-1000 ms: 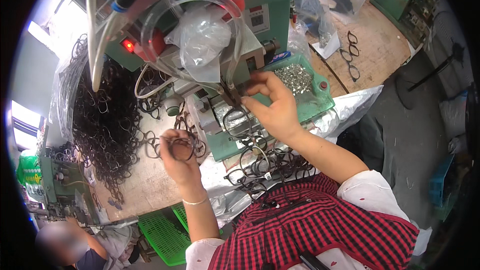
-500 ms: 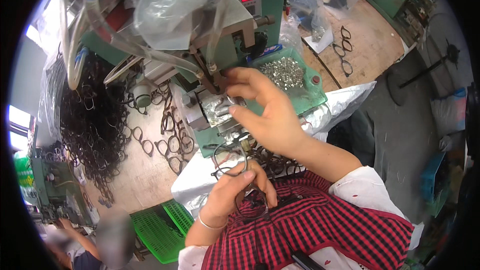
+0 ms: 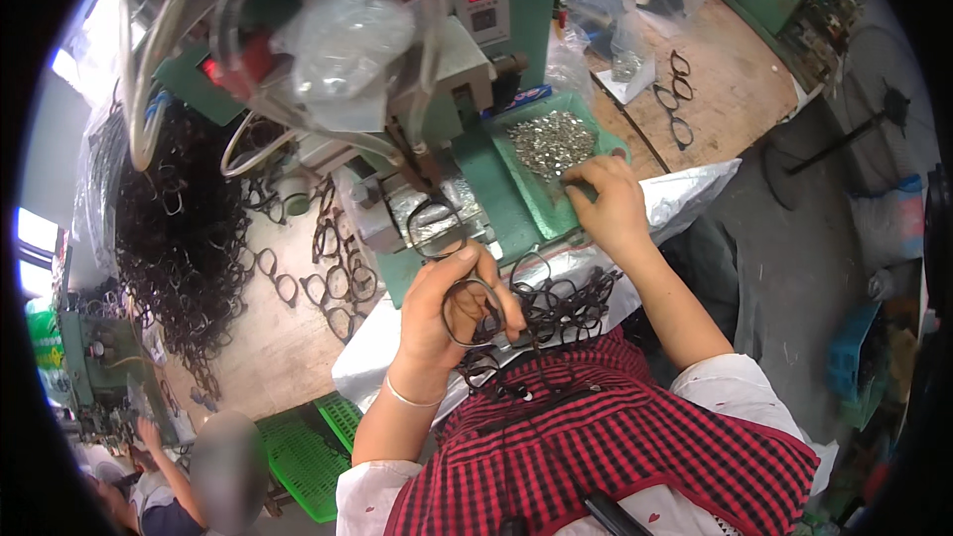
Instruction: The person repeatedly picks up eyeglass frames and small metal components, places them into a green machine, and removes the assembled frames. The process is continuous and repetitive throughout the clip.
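Note:
My left hand is closed on a dark eyeglass frame. One rim of this frame reaches over the metal fixture of the press, below its tool head; the other rim hangs by my fingers. My right hand is at the near right side of a green tray, its fingers bent together by the heap of small silvery metal parts. Whether a part is between these fingertips is too small to tell.
Dark eyeglass frames lie in a pile before me and in a large heap at left. Clear hoses and a plastic bag hang around the green press. A green basket stands lower left. Another person is at far left.
My right hand has moved from the press fixture right to the parts tray. My left hand has lifted the eyeglass frame forward, up to the fixture.

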Demonstrator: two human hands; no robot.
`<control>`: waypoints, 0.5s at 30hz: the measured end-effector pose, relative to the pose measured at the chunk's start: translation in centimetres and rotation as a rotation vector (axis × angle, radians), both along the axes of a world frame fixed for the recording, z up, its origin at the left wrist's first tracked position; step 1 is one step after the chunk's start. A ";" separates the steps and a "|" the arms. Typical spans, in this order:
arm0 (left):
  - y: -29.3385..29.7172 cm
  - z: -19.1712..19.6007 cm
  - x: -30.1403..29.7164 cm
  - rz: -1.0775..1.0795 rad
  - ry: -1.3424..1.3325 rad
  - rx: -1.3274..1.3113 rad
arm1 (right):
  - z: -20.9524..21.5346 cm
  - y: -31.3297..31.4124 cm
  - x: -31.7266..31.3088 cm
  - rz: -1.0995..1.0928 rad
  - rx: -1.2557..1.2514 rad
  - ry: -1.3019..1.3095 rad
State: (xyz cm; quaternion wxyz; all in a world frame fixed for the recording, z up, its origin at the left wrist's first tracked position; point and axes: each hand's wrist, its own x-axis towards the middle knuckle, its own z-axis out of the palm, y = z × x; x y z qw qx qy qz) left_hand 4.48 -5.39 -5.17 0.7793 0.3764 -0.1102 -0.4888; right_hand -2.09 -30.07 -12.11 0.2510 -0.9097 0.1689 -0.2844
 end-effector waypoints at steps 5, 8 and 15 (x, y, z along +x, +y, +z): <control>2.1 -1.5 -1.3 -0.039 0.062 0.054 | 0.2 1.9 2.3 -0.081 -0.094 0.011; 6.3 -2.9 -2.9 0.049 -0.316 0.242 | -1.2 2.0 3.4 -0.066 -0.196 -0.024; 15.1 3.3 8.0 1.203 -1.170 1.000 | 1.4 1.5 2.1 -0.075 0.283 -0.123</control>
